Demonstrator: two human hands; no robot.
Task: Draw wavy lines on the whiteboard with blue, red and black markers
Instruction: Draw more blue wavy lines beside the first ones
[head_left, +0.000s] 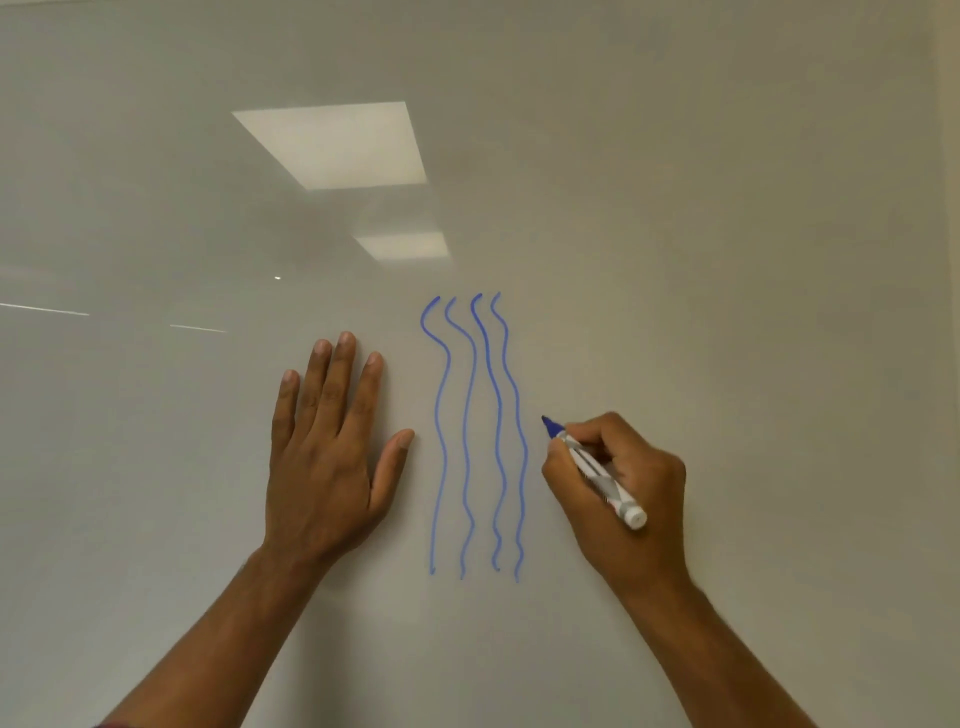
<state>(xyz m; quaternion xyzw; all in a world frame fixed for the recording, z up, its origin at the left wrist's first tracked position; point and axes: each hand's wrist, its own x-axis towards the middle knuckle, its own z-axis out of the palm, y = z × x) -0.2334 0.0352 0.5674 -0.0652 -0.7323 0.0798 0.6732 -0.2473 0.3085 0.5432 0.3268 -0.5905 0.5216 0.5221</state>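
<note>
I can read no text, brand or number anywhere in my feed. The marker (597, 474) held in the right hand (649, 467) has a grey-and-white print along its barrel, but it's too blurred for me to make out any letters. The whiteboard (727, 208) carries only four blue wavy lines (470, 441), which spell nothing.

A large reflected ceiling light panel (332, 143) glares well above the fingers (343, 364) of the left hand, and a smaller reflected panel (402, 245) sits nearer, just above them. Thin bright streaks (44, 309) lie up and to their left, beside a tiny bright dot (277, 278). A beige wall strip (948, 156) stands far to their right.
</note>
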